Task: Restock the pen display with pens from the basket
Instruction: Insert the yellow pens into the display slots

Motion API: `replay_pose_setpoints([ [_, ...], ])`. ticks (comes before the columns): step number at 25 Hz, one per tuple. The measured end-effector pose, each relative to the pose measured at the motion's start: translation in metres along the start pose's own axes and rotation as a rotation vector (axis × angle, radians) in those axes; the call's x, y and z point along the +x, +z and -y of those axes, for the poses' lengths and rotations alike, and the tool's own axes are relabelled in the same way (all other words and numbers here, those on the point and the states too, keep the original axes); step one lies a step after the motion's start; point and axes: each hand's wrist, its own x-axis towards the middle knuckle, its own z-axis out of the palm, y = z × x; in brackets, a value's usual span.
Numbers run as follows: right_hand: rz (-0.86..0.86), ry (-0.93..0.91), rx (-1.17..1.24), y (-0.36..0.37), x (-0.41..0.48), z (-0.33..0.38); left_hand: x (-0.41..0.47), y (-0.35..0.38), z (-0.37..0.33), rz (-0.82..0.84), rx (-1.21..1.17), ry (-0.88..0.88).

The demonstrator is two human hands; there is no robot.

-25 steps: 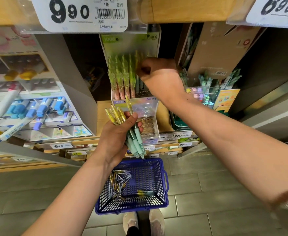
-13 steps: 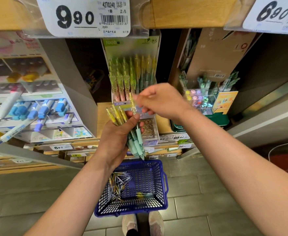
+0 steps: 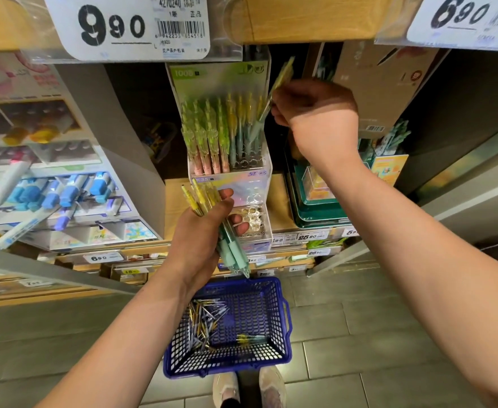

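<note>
What matters now: our right hand (image 3: 315,113), upper centre-right of the frame, pinches one slim yellow-green plastic pen (image 3: 283,73). Its long axis is tilted, w/ the top end to the upper right and the tip pointing down-left to the clear plastic pen display with green back card (image 3: 241,184), just beside the hand. The free ring holes (image 3: 249,163) are at the right of the upper row, i.e. below-left of the tip. We judge the pen must come more upright before it goes in.

Our left hand (image 3: 203,234), frame centre, grips a bundle of yellow-and-teal pens (image 3: 230,245), so the right one is nearer. The display stands on a wooden shelf (image 3: 177,207), and the room above looks tight. The blue plastic mesh basket (image 3: 283,319) w/ a few loose pens (image 3: 206,319) sits on the floor, bottom centre.
</note>
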Motion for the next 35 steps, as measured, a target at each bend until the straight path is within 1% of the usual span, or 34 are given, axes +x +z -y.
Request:
replay_pose_setpoints([
  [1, -0.017, -0.066, -0.046, 0.002, 0.005, 0.001, 0.001, 0.0, 0.001, 0.001, -0.005, -0.005],
  [3, 0.0, -0.14, -0.093, 0.01, 0.01, 0.0, 0.002, 0.0, 0.002, 0.003, -0.004, -0.011],
  [6, 0.021, -0.171, -0.109, 0.023, 0.011, -0.009, 0.003, 0.0, 0.002, 0.0, -0.02, -0.016],
  [10, 0.041, -0.241, -0.204, 0.035, 0.011, -0.02, 0.004, -0.002, 0.004, 0.007, -0.019, -0.011],
  [13, 0.112, -0.302, -0.38, 0.041, 0.011, -0.026, 0.005, -0.002, 0.003, 0.015, -0.016, 0.006],
  [15, 0.155, -0.317, -0.487, 0.043, 0.01, -0.029, 0.005, -0.002, 0.002, 0.024, -0.015, 0.024],
  [18, 0.165, -0.312, -0.551, 0.043, 0.009, -0.026, 0.006, 0.002, 0.0, 0.028, 0.006, 0.055],
  [20, 0.22, -0.268, -0.602, 0.041, 0.007, -0.026, 0.006, 0.004, 0.0, 0.024, 0.008, 0.061],
  [21, 0.253, -0.19, -0.553, 0.039, 0.005, -0.026, 0.006, 0.006, -0.001, 0.028, 0.008, 0.063],
  [23, 0.298, 0.012, -0.317, 0.034, -0.008, -0.026, 0.005, 0.009, -0.003, 0.04, -0.01, 0.06],
  [24, 0.326, 0.083, -0.194, 0.03, -0.017, -0.027, 0.005, 0.01, -0.004, 0.045, -0.03, 0.057],
  [28, 0.624, 0.284, 0.181, 0.013, -0.046, -0.031, 0.003, 0.013, -0.007, 0.056, -0.046, 0.056],
  [29, 0.649, 0.329, 0.242, 0.011, -0.048, -0.032, 0.003, 0.014, -0.007, 0.056, -0.04, 0.059],
  [33, 0.625, 0.429, 0.299, 0.013, -0.052, -0.036, 0.0, 0.017, -0.004, 0.034, -0.018, 0.055],
  [35, 0.624, 0.429, 0.292, 0.013, -0.053, -0.038, 0.0, 0.017, -0.001, 0.034, -0.012, 0.054],
])
